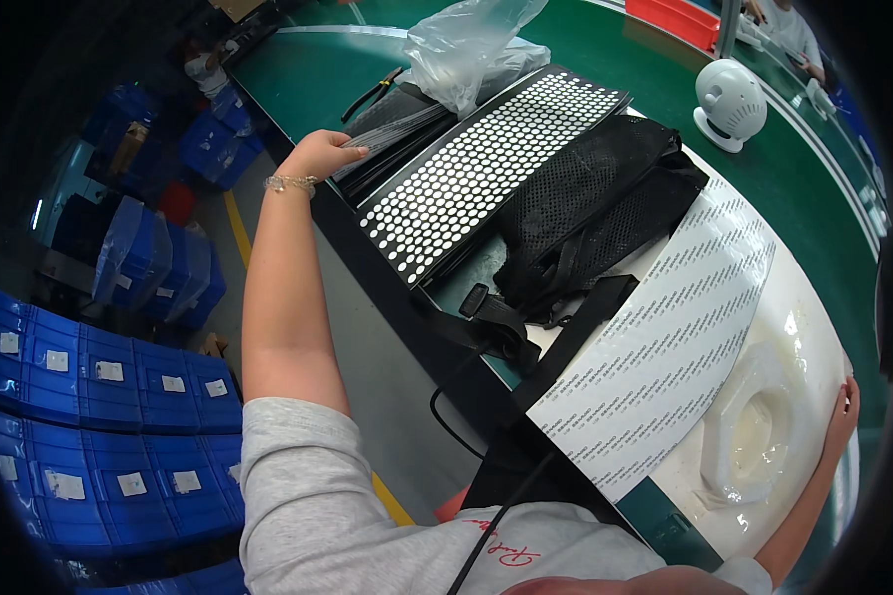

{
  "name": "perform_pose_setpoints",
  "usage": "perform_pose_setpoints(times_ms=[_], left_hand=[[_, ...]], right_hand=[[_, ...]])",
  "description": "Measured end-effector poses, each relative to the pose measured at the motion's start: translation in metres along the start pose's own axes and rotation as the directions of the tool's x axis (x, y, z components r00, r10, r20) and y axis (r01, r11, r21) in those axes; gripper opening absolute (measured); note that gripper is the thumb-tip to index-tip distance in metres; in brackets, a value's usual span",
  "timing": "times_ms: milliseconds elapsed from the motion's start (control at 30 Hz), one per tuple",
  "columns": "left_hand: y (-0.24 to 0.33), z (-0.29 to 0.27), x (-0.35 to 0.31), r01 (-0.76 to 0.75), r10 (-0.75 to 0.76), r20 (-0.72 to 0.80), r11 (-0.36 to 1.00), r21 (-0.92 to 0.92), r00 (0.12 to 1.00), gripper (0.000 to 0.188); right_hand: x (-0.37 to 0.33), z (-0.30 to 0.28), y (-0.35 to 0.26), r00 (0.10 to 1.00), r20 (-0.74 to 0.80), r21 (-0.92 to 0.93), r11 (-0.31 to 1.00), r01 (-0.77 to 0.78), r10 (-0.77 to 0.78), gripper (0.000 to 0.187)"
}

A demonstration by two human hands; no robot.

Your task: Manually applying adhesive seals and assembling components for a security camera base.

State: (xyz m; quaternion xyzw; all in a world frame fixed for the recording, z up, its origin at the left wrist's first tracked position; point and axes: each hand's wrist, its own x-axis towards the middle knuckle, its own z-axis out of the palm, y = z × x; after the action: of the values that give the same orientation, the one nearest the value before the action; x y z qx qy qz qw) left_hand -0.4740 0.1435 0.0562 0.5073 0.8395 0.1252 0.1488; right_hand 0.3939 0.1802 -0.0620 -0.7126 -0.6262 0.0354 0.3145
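At the far left, my left hand (327, 156) pinches the edge of a thin grey sheet (402, 130) lying over a stack of dark sheets. Beside that stack is a black perforated panel (486, 164) covered in white dots. Along the right, my right hand (841, 426) grips the outer rim of a large white moulded panel (794, 327) with a raised, hollowed part. A printed white backing sheet (665, 347) covers much of this panel's left side. Black mesh fabric with straps and a buckle (595, 203) lies between the two panels.
Clear plastic bags (466, 55) and dark-handled pliers (372, 94) lie at the back of the green table (318, 74). A white fan-like device (730, 104) stands far right. Blue crates (109, 367) are stacked left. Another person (789, 35) is at the far right.
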Motion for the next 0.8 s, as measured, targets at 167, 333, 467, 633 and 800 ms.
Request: perform_pose_setpoints(times_ms=[167, 333, 467, 633, 800], left_hand=[[-0.006, 0.001, 0.002, -0.031, 0.031, -0.013, 0.999, 0.030, 0.999, 0.038], [-0.005, 0.004, -0.002, -0.057, 0.057, -0.042, 0.998, 0.006, 0.997, 0.037], [-0.004, 0.004, -0.005, -0.084, 0.085, -0.072, 0.996, 0.016, 0.994, 0.038], [-0.002, 0.002, -0.003, -0.040, 0.040, -0.039, 0.999, 0.002, 0.998, 0.038], [-0.003, 0.003, 0.003, 0.018, -0.019, -0.028, 1.000, -0.017, 0.999, 0.039]], right_hand=[[-0.002, 0.001, -0.002, 1.000, -0.014, 0.023, 1.000, -0.004, 0.004, 0.029], [0.000, 0.001, 0.005, 1.000, -0.021, 0.028, 1.000, -0.001, 0.001, 0.028], [0.000, 0.002, 0.002, 1.000, -0.010, 0.021, 1.000, 0.001, -0.001, 0.028], [0.000, 0.002, 0.001, 1.000, -0.001, 0.022, 1.000, -0.008, 0.008, 0.028], [0.002, 0.003, 0.008, 1.000, -0.013, 0.013, 1.000, 0.008, -0.008, 0.029]])
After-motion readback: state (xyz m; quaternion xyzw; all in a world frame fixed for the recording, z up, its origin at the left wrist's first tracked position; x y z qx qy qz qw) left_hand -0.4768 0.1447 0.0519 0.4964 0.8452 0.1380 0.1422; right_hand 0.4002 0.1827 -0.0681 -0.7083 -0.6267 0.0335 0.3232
